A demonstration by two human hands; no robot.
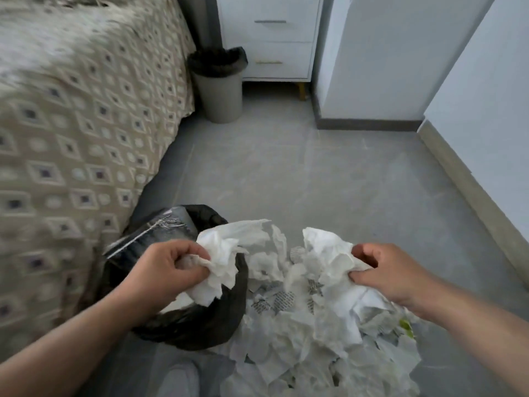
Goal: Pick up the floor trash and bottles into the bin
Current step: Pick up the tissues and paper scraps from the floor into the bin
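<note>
A pile of crumpled white tissues and paper scraps [309,339] covers the grey floor in front of me. My left hand [166,270] is shut on a wad of white tissue [220,262], held over a bin lined with a black bag [200,325] at the bed's foot. My right hand [392,273] grips another crumpled tissue [329,256] just above the pile. A green scrap [406,328] peeks out under my right wrist. No bottle shows.
A bed with a patterned beige cover [71,138] fills the left. A second grey bin with a black liner [219,84] stands far back beside a white drawer unit [272,35]. A white wall [486,124] with a skirting board runs along the right.
</note>
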